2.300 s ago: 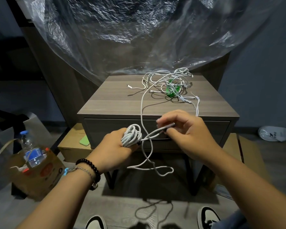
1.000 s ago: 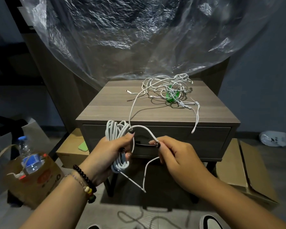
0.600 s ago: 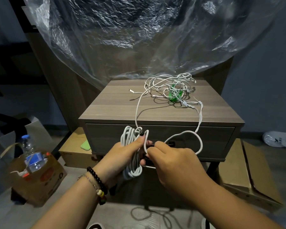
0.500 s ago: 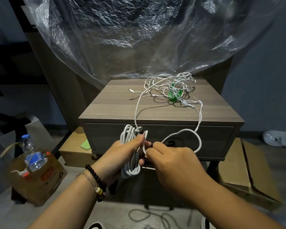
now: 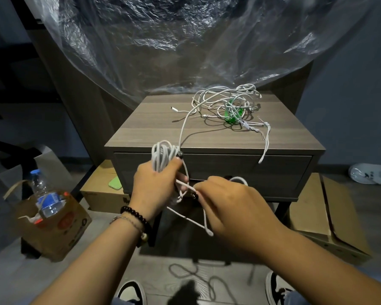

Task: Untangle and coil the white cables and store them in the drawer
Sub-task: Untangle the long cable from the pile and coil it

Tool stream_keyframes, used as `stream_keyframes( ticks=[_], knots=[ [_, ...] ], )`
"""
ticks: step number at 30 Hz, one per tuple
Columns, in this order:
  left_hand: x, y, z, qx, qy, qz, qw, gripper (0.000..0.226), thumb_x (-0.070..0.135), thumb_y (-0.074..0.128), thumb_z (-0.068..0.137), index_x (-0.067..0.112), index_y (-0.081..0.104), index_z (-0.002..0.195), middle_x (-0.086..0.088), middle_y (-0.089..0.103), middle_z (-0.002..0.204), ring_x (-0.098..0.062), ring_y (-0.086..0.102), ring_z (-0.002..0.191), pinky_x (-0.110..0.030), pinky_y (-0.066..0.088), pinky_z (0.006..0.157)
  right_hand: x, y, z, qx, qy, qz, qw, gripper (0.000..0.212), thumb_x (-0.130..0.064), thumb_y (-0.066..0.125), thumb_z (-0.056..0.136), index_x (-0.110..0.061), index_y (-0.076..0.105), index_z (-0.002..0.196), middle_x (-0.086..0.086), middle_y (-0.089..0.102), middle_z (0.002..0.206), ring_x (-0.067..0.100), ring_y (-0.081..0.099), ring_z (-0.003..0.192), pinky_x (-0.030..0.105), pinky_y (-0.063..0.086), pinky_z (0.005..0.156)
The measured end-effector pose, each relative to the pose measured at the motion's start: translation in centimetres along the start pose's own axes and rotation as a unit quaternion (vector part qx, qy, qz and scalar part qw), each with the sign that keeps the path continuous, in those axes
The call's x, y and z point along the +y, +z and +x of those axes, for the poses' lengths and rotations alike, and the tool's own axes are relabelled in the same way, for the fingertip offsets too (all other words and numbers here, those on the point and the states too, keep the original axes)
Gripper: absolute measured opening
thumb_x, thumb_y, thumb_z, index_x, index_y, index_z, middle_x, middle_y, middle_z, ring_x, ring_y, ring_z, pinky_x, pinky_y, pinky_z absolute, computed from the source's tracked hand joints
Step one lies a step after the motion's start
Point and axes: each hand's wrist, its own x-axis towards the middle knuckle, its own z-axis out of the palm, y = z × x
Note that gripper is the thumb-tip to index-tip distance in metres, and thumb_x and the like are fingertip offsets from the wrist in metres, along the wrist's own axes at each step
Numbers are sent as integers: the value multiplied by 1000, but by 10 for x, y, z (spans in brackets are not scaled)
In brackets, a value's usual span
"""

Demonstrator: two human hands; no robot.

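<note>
My left hand (image 5: 155, 190) grips a coil of white cable (image 5: 163, 154) in front of the closed drawer (image 5: 273, 172) of a wooden nightstand (image 5: 154, 133). From the coil one strand rises to a tangle of white cables (image 5: 227, 102) on the nightstand's top, wound around a green object (image 5: 234, 115). My right hand (image 5: 227, 205) pinches the cable's loose part close to the coil, and its free end (image 5: 209, 233) dangles below. Another cable end (image 5: 264, 148) hangs over the drawer front.
Crinkled clear plastic sheeting (image 5: 185, 40) hangs behind the nightstand. A paper bag with a water bottle (image 5: 44, 201) stands on the floor at left. Cardboard boxes (image 5: 330, 216) lie under and to the right of the nightstand. My shoes (image 5: 132, 293) show at the bottom edge.
The wide loop by my right hand has been drawn in tight against the coil. My right hand has moved lower and the cable's free end now hangs beneath it.
</note>
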Motion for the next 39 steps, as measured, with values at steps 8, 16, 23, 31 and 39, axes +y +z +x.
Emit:
stream_keyframes(
  ticks=[8,16,23,31,39],
  knots=[
    [1,10,-3,3,-125,-292,948,22,20,52,96,4,60,84,-7,65,62,-22,71,67,-32,59,66,-11,2,-4,-38,-39,81,995,32,-29,38,92,-17,61,111,-1,64,87,19,61,66,39,54,55],
    [5,2,7,-7,-174,-421,890,23,22,50,97,10,52,78,1,46,54,-8,55,50,-30,59,68,-9,4,-8,-47,-45,128,990,28,-28,48,94,-19,65,114,-3,69,93,16,65,79,37,56,65],
    [4,-28,26,-35,-104,-481,870,15,17,50,94,16,50,80,8,36,46,-3,40,37,-19,50,51,12,-11,-1,-156,46,275,948,20,-26,57,95,-16,74,94,-3,70,74,7,60,63,28,49,62],
    [5,-59,20,-215,-38,-462,860,26,12,80,64,17,56,71,8,39,53,-2,42,45,-19,51,61,41,-27,3,-88,133,321,934,11,-18,70,85,-12,76,79,-7,65,60,0,54,55,19,44,54],
    [16,-34,-3,-284,-156,-309,894,37,25,47,85,10,67,59,-21,68,110,-31,65,108,-42,55,86,39,-16,1,-8,110,231,967,3,-24,76,80,-23,77,78,-10,71,69,4,66,67,33,55,67]
  ],
)
